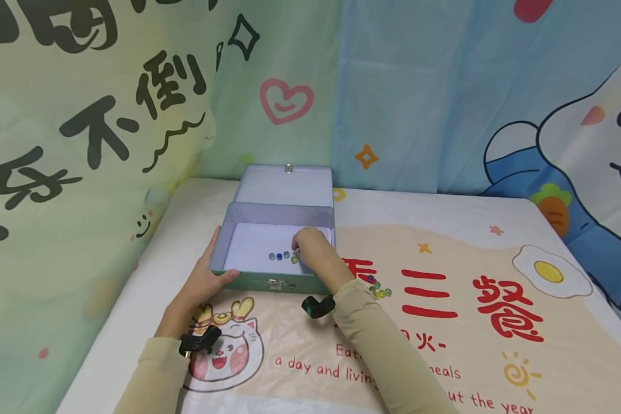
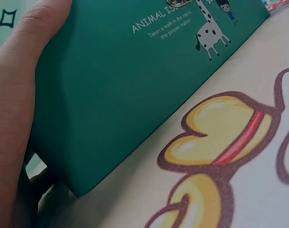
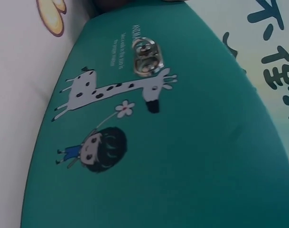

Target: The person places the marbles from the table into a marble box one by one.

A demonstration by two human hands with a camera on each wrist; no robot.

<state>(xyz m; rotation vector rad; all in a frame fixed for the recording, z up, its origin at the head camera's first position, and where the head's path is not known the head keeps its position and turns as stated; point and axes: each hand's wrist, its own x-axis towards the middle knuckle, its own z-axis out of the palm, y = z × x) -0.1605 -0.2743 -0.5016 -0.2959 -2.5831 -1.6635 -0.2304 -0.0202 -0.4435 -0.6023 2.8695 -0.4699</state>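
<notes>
A green metal box (image 1: 253,280) with a pale inside stands on the table, its lid (image 1: 284,185) raised at the back. My left hand (image 1: 207,276) holds the box's left front corner, thumb on the front rim and fingers along the side. In the left wrist view the thumb (image 2: 44,23) lies against the green front. My right hand (image 1: 315,253) reaches into the box at the right, fingers bent down beside several glass marbles (image 1: 279,257) on the box floor. Its fingertips are partly hidden, so whether they pinch a marble is unclear. The right wrist view shows the box front with a clasp (image 3: 147,57).
More marbles (image 1: 380,292) lie in a small cluster on the printed tablecloth (image 1: 476,356), right of the box and close to my right forearm. Printed curtains (image 1: 403,103) hang behind and at the left of the table.
</notes>
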